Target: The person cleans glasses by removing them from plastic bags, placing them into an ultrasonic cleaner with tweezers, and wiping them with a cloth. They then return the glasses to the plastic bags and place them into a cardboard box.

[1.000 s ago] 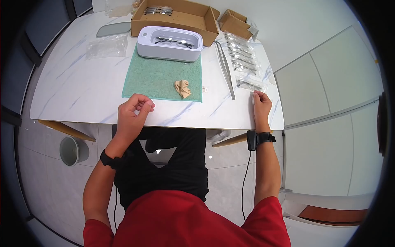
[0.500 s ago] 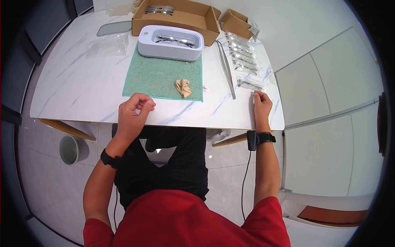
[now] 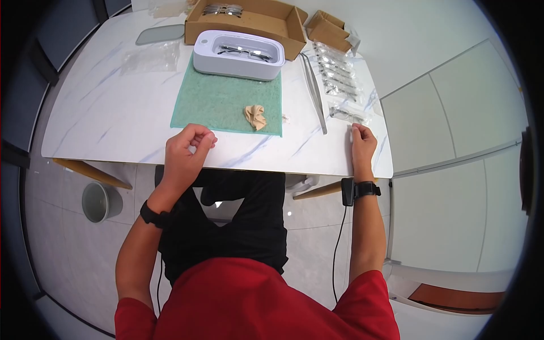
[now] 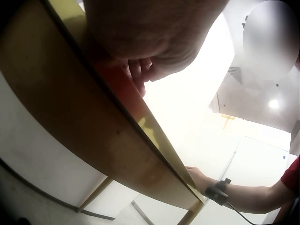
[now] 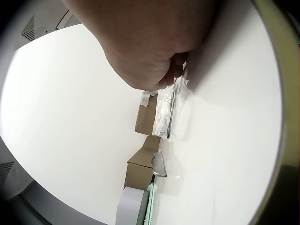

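My left hand (image 3: 188,150) rests at the table's front edge, fingers loosely curled with nothing in them. It lies just in front of a green towel (image 3: 209,102), which bears a crumpled beige cloth (image 3: 255,118). My right hand (image 3: 363,147) rests at the front right, also loosely curled and holding nothing. Close beyond its fingertips lies a clear bag with glasses (image 3: 347,113); more bagged glasses (image 3: 338,73) are lined up behind. On the towel's far end stands a pale ultrasonic cleaner (image 3: 238,67) with dark-framed glasses (image 3: 245,53) in its basin. Long metal tweezers (image 3: 315,93) lie right of the towel.
A cardboard box (image 3: 277,35) holding several glasses (image 3: 223,10) stands behind the cleaner, with a smaller carton (image 3: 328,29) to its right. At the left lie a grey lid (image 3: 160,34) and empty clear bags (image 3: 150,58). A bin (image 3: 101,202) stands on the floor.
The head view has tilted slightly, so the tabletop things sit a little higher and farther right in it. Both hands keep the same pose, and nothing on the table has moved.
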Motion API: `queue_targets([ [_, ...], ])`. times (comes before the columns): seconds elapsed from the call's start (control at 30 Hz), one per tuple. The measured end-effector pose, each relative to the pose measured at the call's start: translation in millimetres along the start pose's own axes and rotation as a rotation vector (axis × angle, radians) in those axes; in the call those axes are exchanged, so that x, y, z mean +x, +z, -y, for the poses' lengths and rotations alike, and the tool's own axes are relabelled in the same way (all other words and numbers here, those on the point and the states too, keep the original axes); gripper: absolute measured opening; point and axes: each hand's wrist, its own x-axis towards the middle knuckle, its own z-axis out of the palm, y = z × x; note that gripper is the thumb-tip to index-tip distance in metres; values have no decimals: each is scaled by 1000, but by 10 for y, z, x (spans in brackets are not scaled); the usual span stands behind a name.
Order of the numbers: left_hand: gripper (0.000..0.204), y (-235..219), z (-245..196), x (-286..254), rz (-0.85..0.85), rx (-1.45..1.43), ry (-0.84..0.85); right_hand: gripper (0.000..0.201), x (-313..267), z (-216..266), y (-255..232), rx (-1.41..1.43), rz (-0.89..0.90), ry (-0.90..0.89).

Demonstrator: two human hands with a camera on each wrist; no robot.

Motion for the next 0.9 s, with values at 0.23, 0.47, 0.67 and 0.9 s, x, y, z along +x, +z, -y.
queue_targets([
  [0.23,8,11,6,-9,-6,8,1,16,-27,34,8,-4,-8,-20],
  [0.47,8,17,11,-13,-15,15,13,17,-28,25,8,7,-8,-33],
  [0.67,8,23,28,-12,-13,21,18,16,-38,44,9,-9,-15,-58],
  [0.9,8,20,40,-14,-6,26,26,18,-30,24,-4,2,4,-12],
])
